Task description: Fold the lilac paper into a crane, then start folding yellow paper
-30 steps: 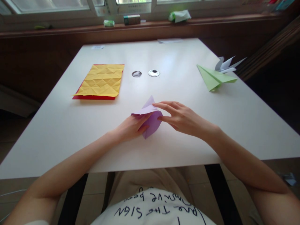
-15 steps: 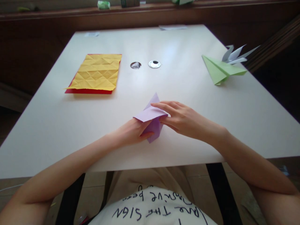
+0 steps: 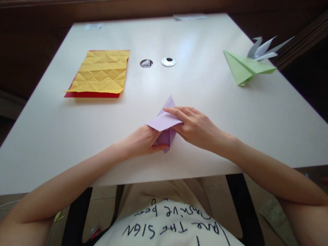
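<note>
In the head view, a partly folded sheet of purple origami paper [image 3: 164,121] is held between both hands above the near middle of the white table. My left hand [image 3: 143,141] grips it from the left, its thumb on the lower near part and its other fingers under a raised flap. My right hand [image 3: 191,124] pinches the flap from the right, with the index finger lying along its top and the thumb underneath. A pointed corner of the paper sticks up behind the fingers. Some fingertips of both hands are hidden by the flap.
Creased yellow paper [image 3: 102,72] lies over red paper [image 3: 92,95] at left. A green paper plane [image 3: 247,66] and a white paper crane [image 3: 260,49] are at the right edge. Two round holes, one with a metal rim [image 3: 168,62], sit mid-table [image 3: 200,82].
The view has tipped slightly downward, shifting the table up in the picture. My right hand has moved a little left over the flap, its fingers further across it; both hands keep their hold.
</note>
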A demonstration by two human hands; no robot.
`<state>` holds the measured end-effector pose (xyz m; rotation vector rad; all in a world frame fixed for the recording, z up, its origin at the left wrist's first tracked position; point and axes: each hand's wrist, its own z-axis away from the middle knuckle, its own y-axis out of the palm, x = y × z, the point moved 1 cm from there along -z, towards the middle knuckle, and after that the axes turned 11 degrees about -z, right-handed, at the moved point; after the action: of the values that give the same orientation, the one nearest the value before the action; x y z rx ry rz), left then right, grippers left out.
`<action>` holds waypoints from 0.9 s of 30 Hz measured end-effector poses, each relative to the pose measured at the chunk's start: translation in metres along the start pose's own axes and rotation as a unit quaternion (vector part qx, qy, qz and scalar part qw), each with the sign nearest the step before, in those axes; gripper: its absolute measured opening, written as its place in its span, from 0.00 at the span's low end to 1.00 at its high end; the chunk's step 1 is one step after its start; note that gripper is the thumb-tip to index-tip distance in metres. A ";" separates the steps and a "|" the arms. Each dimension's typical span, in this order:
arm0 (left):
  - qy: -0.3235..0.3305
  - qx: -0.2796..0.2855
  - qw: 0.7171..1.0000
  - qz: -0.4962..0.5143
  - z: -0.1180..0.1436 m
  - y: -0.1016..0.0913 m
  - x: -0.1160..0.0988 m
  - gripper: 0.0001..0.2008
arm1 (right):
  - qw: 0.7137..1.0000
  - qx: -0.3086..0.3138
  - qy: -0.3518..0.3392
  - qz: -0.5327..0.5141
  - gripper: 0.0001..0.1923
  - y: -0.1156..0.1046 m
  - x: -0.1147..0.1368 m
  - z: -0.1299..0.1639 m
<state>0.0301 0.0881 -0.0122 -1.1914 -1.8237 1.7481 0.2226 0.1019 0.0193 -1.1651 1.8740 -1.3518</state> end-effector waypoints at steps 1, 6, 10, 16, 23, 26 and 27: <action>0.002 -0.003 1.000 -0.003 0.000 0.000 0.000 0.31 | 1.000 0.001 0.002 -0.003 0.11 0.001 0.000 0.000; 0.022 0.014 0.999 -0.022 0.002 -0.001 0.002 0.33 | 0.998 0.010 0.035 -0.051 0.11 0.003 0.000 0.001; 0.018 0.038 0.998 -0.043 0.001 -0.003 0.003 0.31 | 0.996 0.031 0.038 -0.068 0.11 -0.006 -0.004 0.002; 0.002 0.038 0.998 -0.041 0.000 -0.004 0.003 0.32 | 0.992 0.091 0.002 -0.093 0.10 -0.026 -0.013 0.008; -0.003 0.045 0.998 -0.040 0.000 -0.003 0.004 0.34 | 0.984 0.094 0.025 -0.147 0.08 -0.022 -0.013 0.007; 0.001 0.047 0.998 -0.042 0.000 -0.002 0.005 0.34 | 0.980 0.078 0.041 -0.176 0.07 -0.017 -0.011 0.004; 0.000 0.047 0.998 -0.043 0.000 -0.002 0.005 0.34 | 0.979 0.078 0.046 -0.182 0.07 -0.016 -0.011 0.004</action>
<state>0.0263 0.0927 -0.0114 -1.0614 -1.7448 1.7654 0.2369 0.1080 0.0326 -1.4327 1.6319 -1.7422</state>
